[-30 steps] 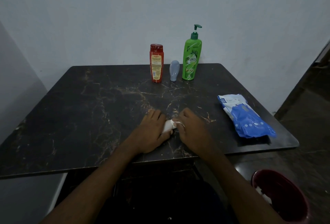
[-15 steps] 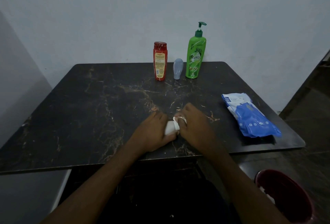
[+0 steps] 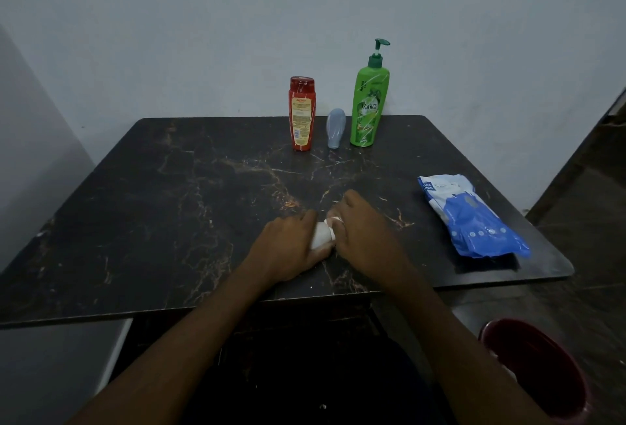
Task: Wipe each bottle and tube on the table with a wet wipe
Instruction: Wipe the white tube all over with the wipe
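Note:
Near the front edge of the dark marble table [image 3: 169,221], my left hand [image 3: 288,245] grips a small white tube [image 3: 320,238], most of it hidden by my fingers. My right hand [image 3: 362,231] holds a white wet wipe [image 3: 333,220] against the tube's end. At the back of the table a red bottle [image 3: 301,113], a small grey tube [image 3: 335,128] standing on its cap and a green pump bottle [image 3: 369,103] stand in a row, far from both hands.
A blue and white pack of wet wipes [image 3: 471,218] lies at the table's right side. A dark red bin [image 3: 538,367] stands on the floor at the lower right. A pale wall rises just behind the table.
Both hands stay together on the white tube, shifted slightly. The wipe shows a little more at the tube's end, and the camera view has tilted a bit.

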The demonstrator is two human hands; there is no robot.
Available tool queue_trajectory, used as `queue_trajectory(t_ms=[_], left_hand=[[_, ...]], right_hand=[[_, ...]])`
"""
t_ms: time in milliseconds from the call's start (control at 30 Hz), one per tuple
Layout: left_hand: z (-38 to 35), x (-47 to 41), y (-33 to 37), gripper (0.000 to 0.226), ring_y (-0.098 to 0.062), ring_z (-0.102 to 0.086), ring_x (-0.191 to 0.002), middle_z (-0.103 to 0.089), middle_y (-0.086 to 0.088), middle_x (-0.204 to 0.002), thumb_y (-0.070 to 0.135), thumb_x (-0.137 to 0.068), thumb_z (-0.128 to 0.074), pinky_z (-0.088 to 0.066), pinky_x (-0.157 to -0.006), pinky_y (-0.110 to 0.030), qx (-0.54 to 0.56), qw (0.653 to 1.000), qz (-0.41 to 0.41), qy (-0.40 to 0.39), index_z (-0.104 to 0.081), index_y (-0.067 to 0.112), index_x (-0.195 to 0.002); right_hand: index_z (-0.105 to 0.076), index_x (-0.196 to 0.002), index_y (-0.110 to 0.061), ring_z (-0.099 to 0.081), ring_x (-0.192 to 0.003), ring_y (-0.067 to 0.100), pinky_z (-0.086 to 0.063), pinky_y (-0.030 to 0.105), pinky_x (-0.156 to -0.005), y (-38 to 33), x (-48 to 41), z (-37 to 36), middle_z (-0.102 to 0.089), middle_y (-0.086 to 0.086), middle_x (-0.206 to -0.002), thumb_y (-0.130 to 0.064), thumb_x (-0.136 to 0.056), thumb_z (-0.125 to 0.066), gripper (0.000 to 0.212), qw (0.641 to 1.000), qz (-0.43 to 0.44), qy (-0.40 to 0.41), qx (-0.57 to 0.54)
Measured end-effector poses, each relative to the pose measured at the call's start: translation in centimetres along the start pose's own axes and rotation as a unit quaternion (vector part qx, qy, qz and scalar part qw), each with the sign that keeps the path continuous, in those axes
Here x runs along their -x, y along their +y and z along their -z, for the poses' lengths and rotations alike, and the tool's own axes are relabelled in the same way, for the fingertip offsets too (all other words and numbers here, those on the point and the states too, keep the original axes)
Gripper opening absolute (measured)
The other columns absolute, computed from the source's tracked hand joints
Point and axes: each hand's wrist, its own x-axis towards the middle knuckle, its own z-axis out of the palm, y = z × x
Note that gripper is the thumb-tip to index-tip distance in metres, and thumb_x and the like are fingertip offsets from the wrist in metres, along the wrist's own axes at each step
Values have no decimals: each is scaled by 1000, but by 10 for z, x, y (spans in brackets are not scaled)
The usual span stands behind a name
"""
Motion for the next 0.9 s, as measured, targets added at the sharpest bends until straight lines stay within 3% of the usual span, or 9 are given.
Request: queue_trajectory(t_ms=[133, 267, 367, 467, 600, 767, 900], left_hand=[[1, -1, 2, 53, -27, -65, -76, -68, -5, -94, 70, -91, -46, -51, -65, -38, -10, 1000, 12, -1, -50, 19, -104], [4, 1, 3, 49, -26, -63, -72, -63, -2, -96, 70, -92, -41, -51, -63, -40, 15, 999, -28, 11, -45, 22, -102], [7, 3, 5, 43, -21, -60, -71, -58, 3, -98, 65, -93, -45, -51, -59, -40, 9, 998, -59, 35, -46, 24, -105], [7, 4, 4, 42, -18, -58, -77, -55, 5, -100, 64, -92, -49, -52, -61, -39, 14, 999, -31, 38, -45, 25, -106], [7, 2, 4, 47, -22, -60, -80, -60, -2, -101, 64, -90, -52, -50, -67, -40, 47, 999, 12, 18, -44, 19, -106], [9, 2, 5, 55, -28, -64, -80, -66, -9, -100, 64, -87, -49, -50, -64, -40, 80, 996, -14, 31, -48, 12, -107], [8, 3, 4, 50, -27, -65, -74, -68, -7, -93, 58, -87, -62, -50, -60, -37, 78, 995, -37, 47, -48, 13, -107]], right_hand=[[-64, -108, -9, -57, -95, 17, -37, 22, -78, -1, 26, -12, -51, 4, -117, -19, -98, -51, 20, 999, -30, 39, -15], [-66, -98, -11, -56, -85, 16, -42, 25, -75, 0, 15, -12, -51, 2, -107, -18, -96, -51, 17, 997, -53, 57, -14], [-64, -93, -9, -52, -84, 16, -47, 34, -80, 3, -6, -3, -52, 5, -99, -19, -97, -47, 20, 998, -46, 26, 36], [-62, -100, -2, -52, -93, 26, -46, 41, -84, 3, -8, 4, -55, 14, -104, -17, -98, -47, 21, 999, -4, -5, 42], [-64, -104, -10, -54, -92, 17, -44, 27, -80, -4, 16, -8, -51, 5, -111, -20, -99, -49, 20, 999, -12, 47, 17], [-65, -101, -9, -54, -90, 16, -46, 27, -77, -10, 22, -22, -52, 6, -111, -18, -97, -51, 17, 995, -41, 93, 6], [-65, -104, -10, -52, -92, 18, -43, 29, -77, -6, -1, -5, -51, 7, -108, -20, -95, -55, 16, 997, -46, 48, 39]])
